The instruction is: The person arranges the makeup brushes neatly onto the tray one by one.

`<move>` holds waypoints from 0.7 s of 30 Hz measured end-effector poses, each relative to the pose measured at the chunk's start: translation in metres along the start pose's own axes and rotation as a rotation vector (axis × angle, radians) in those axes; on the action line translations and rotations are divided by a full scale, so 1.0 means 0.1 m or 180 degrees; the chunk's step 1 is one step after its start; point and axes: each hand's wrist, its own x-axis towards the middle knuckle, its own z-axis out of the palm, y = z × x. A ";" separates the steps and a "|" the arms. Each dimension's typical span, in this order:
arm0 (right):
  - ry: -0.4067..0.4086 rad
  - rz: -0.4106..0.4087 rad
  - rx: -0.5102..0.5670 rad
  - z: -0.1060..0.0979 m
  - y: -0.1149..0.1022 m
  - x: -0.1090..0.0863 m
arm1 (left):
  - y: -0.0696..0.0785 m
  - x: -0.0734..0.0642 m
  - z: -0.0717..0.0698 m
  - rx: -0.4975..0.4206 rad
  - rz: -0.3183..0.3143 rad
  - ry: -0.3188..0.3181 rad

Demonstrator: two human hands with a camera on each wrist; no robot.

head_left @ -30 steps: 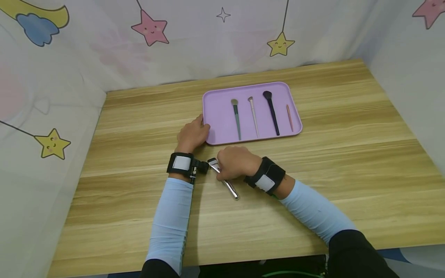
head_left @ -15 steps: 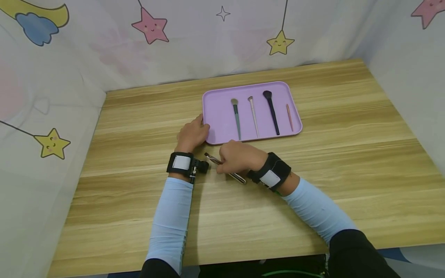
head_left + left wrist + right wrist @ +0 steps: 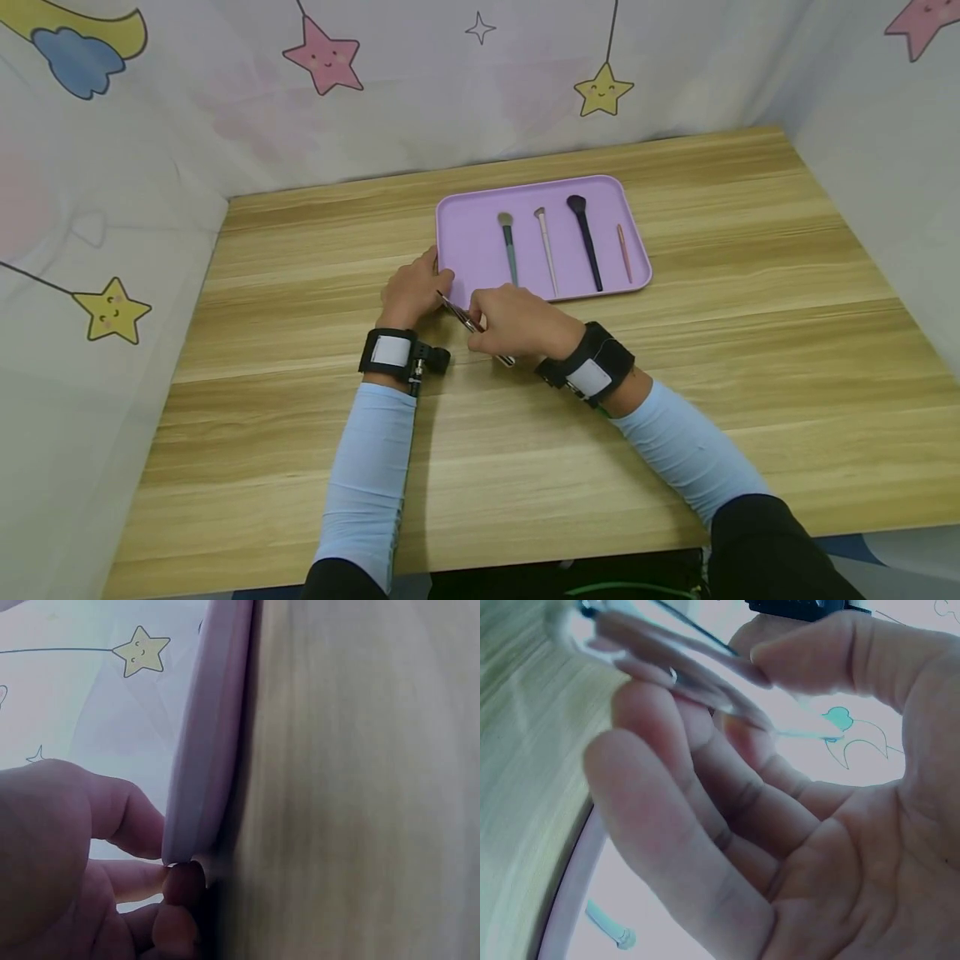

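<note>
My left hand point(image 3: 412, 290) grips the near left corner of a purple tray point(image 3: 468, 225); in the left wrist view, the thumb lies against the rim and fingertips curl beneath. My right hand point(image 3: 528, 323) pinches a shiny silver tool point(image 3: 456, 312) with a long handle. Its thin far end reaches over that tray corner, close to the left thumb. In the right wrist view, thumb and fingertips hold the blurred metal tool point(image 3: 682, 664); its exact kind cannot be told. On the tray lie a green-handled makeup brush point(image 3: 509, 242), a white one point(image 3: 546, 246) and a black one point(image 3: 585, 242).
A slim pink stick point(image 3: 624, 252) also lies on the tray, towards the right. The wooden table point(image 3: 300, 250) extends around it. Behind stands a white curtain point(image 3: 450, 108) printed with stars.
My right hand has carried the silver tool away from me, from the table up to the tray's near left corner, turning it edge-on. The left hand has stayed put.
</note>
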 end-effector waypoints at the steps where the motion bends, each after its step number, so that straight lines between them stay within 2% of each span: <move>1: 0.0041 0.0004 0.0013 0.00 0.00 0.00 | 0.00 0.00 0.00 0.0024 -0.0004 -0.0005; 7: 0.0255 0.0063 0.0128 -0.02 0.02 0.01 | 0.00 0.00 0.00 0.0112 -0.0003 -0.0016; 13: 0.0573 0.0077 0.0260 -0.04 0.03 0.03 | 0.00 -0.01 -0.01 0.0062 -0.0002 -0.0015; 21: 0.0744 0.0290 0.0374 -0.10 0.02 0.03 | 0.02 -0.03 -0.02 -0.0064 0.0028 -0.0025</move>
